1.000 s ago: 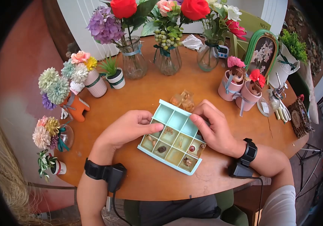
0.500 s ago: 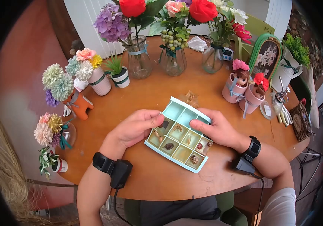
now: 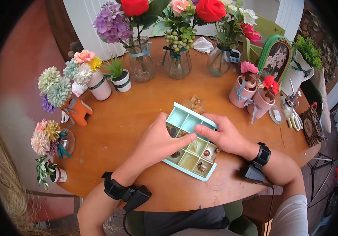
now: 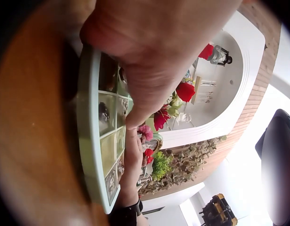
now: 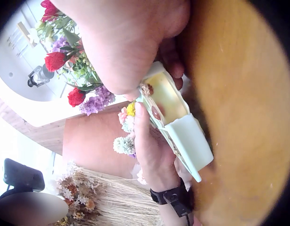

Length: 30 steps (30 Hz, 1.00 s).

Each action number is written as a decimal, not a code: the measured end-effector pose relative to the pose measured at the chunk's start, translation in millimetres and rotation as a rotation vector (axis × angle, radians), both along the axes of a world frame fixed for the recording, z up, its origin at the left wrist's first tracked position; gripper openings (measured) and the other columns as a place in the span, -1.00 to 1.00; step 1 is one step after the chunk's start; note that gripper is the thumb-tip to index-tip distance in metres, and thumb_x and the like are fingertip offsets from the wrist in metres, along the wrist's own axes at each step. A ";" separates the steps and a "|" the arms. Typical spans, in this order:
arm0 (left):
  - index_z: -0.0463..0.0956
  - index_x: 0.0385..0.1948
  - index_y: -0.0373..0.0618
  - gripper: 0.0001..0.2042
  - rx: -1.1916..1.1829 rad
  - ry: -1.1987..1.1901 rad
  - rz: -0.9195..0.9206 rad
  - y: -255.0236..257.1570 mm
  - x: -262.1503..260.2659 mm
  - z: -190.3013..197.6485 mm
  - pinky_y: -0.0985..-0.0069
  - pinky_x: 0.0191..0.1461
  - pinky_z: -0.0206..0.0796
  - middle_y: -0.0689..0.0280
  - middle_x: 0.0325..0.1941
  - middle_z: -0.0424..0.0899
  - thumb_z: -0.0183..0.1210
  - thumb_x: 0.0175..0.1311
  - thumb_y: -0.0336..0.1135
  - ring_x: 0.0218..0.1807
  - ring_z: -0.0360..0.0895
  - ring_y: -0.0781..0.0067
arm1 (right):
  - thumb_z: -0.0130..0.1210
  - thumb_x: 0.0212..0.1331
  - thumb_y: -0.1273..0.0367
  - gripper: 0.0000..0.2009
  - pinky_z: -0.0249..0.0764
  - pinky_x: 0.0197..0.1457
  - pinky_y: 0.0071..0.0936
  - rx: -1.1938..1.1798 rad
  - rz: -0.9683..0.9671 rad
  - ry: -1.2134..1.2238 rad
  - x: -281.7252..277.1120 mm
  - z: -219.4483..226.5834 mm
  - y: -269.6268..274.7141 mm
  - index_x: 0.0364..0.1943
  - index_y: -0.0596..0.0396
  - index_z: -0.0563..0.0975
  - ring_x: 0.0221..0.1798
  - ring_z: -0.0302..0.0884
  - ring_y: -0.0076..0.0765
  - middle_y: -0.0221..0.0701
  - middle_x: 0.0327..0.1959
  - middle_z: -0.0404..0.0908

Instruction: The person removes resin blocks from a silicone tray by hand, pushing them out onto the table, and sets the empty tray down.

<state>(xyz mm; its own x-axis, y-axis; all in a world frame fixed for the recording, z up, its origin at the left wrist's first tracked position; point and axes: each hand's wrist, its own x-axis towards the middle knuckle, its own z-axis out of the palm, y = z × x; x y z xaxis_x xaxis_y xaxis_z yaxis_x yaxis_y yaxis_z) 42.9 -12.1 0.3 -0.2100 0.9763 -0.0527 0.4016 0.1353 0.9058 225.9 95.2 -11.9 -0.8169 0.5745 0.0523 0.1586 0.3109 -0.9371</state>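
Note:
A pale teal compartment tray (image 3: 184,170) is held tilted in both hands. Its upper cells look bare; the lower ones have a clear yellowish filling with small dried pieces, one a brown cluster (image 3: 201,167). My left hand (image 3: 157,143) grips the tray's left side, thumb stretched across the middle cells and hiding part of them. With its thumb over the upper cells, my right hand (image 3: 230,137) holds the upper right side, fingers behind. The left wrist view shows the tray's rim (image 4: 88,127) edge-on; in the right wrist view one flexible side wall (image 5: 189,141) faces the camera.
Amber-coloured blocks (image 3: 195,104) lie on the wooden table (image 3: 110,133) just behind the tray. Glass vases (image 3: 141,65) with flowers stand at the back, small flower pots at the left. Pink doll pots (image 3: 241,92), a green frame (image 3: 261,51) and a spray bottle (image 3: 291,100) are at the right.
My left hand has moved right over the tray, its thumb going from the left edge to the middle cells. My right thumb lies further in over the upper cells than a second ago.

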 end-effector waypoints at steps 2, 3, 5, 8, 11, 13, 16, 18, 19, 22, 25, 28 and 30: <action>0.37 -0.18 -0.39 -0.37 0.057 -0.016 -0.013 5.4 -5.7 -14.1 0.47 -0.12 0.44 0.08 -0.20 0.60 0.44 -0.02 0.02 -0.16 0.58 0.44 | 0.09 0.31 0.11 -0.60 0.47 -0.17 -0.49 -0.011 0.008 -0.004 -0.3 1.9 -0.9 -0.11 0.25 0.54 -0.26 0.50 -0.56 -0.36 -0.34 0.63; 0.37 -0.18 -0.39 -0.37 0.056 -0.020 -0.011 5.3 -6.9 -17.6 0.47 -0.12 0.44 0.08 -0.20 0.60 0.44 -0.02 0.02 -0.16 0.58 0.44 | 0.10 0.31 0.12 -0.60 0.47 -0.17 -0.49 -0.018 0.008 -0.007 0.1 1.7 -1.1 -0.11 0.25 0.54 -0.26 0.49 -0.57 -0.37 -0.33 0.62; 0.38 -0.14 -0.37 -0.39 0.114 -0.150 -0.074 5.5 -7.7 -19.2 0.48 -0.08 0.43 0.14 -0.19 0.60 0.42 0.03 0.00 -0.13 0.57 0.46 | 0.10 0.31 0.12 -0.61 0.46 -0.17 -0.50 -0.026 0.007 -0.011 1.6 2.2 -1.4 -0.12 0.24 0.54 -0.25 0.49 -0.57 -0.38 -0.33 0.62; 0.39 -0.10 -0.35 -0.43 0.171 -0.225 -0.143 7.0 -10.7 -21.1 0.51 -0.06 0.42 0.20 -0.17 0.60 0.38 0.10 -0.01 -0.11 0.54 0.51 | 0.09 0.32 0.12 -0.61 0.46 -0.16 -0.52 -0.039 0.042 -0.011 1.8 5.1 0.3 -0.09 0.24 0.53 -0.24 0.47 -0.60 -0.41 -0.32 0.61; 0.38 -0.05 -0.31 -0.49 0.090 -0.357 -0.215 7.5 -16.7 -13.6 0.52 -0.05 0.41 0.24 -0.15 0.60 0.30 0.21 -0.05 -0.11 0.53 0.53 | 0.08 0.33 0.12 -0.61 0.45 -0.16 -0.54 -0.081 0.075 0.011 3.2 3.8 -1.2 -0.07 0.23 0.53 -0.23 0.47 -0.62 -0.44 -0.30 0.60; 0.38 -0.04 -0.30 -0.51 0.062 -0.349 -0.235 7.2 -20.7 -14.9 0.52 -0.06 0.41 0.25 -0.15 0.59 0.26 0.25 -0.04 -0.13 0.52 0.54 | 0.08 0.33 0.12 -0.60 0.45 -0.16 -0.55 -0.099 0.066 0.018 3.0 5.5 -2.9 -0.05 0.23 0.52 -0.23 0.46 -0.63 -0.45 -0.30 0.60; 0.36 0.01 -0.29 -0.52 -0.035 -0.327 -0.284 6.9 -32.9 -10.3 0.53 -0.06 0.40 0.26 -0.14 0.58 0.16 0.32 -0.02 -0.13 0.51 0.55 | 0.08 0.33 0.12 -0.60 0.45 -0.15 -0.55 -0.107 0.056 0.028 2.2 3.6 -2.5 -0.04 0.23 0.52 -0.22 0.47 -0.62 -0.44 -0.29 0.60; 0.35 0.04 -0.29 -0.50 -0.111 -0.320 -0.313 3.5 -36.9 -6.1 0.54 -0.06 0.40 0.26 -0.12 0.57 0.12 0.35 0.01 -0.11 0.50 0.55 | 0.08 0.33 0.12 -0.59 0.45 -0.15 -0.55 -0.098 0.061 0.019 1.8 3.0 -1.3 -0.05 0.23 0.53 -0.22 0.47 -0.61 -0.44 -0.29 0.61; 0.35 0.05 -0.30 -0.53 -0.107 -0.350 -0.303 1.2 -36.7 -1.8 0.55 -0.05 0.39 0.25 -0.10 0.56 0.07 0.39 -0.02 -0.08 0.49 0.54 | 0.08 0.33 0.11 -0.59 0.46 -0.14 -0.55 -0.086 0.064 0.012 2.4 3.3 -0.7 -0.05 0.23 0.53 -0.22 0.48 -0.61 -0.44 -0.29 0.61; 0.37 0.07 -0.32 -0.59 -0.150 -0.565 -0.298 1.7 -51.5 -0.7 0.53 -0.02 0.40 0.24 -0.05 0.55 0.00 0.43 -0.13 -0.01 0.47 0.52 | 0.08 0.33 0.11 -0.58 0.46 -0.14 -0.54 -0.084 0.057 -0.045 1.2 4.3 0.6 -0.05 0.25 0.54 -0.21 0.49 -0.60 -0.43 -0.29 0.62; 0.38 0.11 -0.34 -0.64 -0.202 -0.744 -0.290 6.1 -62.2 -4.7 0.45 0.04 0.41 0.20 0.02 0.54 -0.07 0.42 -0.27 0.03 0.50 0.43 | 0.08 0.33 0.11 -0.58 0.47 -0.14 -0.53 -0.066 0.047 -0.050 0.4 5.0 -0.6 -0.05 0.26 0.54 -0.22 0.49 -0.59 -0.41 -0.29 0.62; 0.37 0.12 -0.36 -0.65 -0.178 -0.676 -0.211 1.1 -57.2 4.0 0.36 0.03 0.45 0.16 0.04 0.56 -0.15 0.42 -0.34 0.00 0.55 0.36 | 0.07 0.33 0.11 -0.58 0.47 -0.15 -0.52 -0.071 0.027 -0.038 0.6 0.7 -0.3 -0.05 0.27 0.54 -0.23 0.49 -0.59 -0.41 -0.30 0.62; 0.37 0.11 -0.36 -0.65 -0.148 -0.615 -0.145 0.4 -57.0 8.1 0.35 -0.01 0.48 0.16 0.02 0.57 -0.17 0.43 -0.34 -0.02 0.57 0.36 | 0.08 0.32 0.11 -0.58 0.48 -0.16 -0.51 -0.065 0.022 -0.039 0.8 0.0 0.7 -0.06 0.27 0.54 -0.23 0.50 -0.58 -0.40 -0.30 0.62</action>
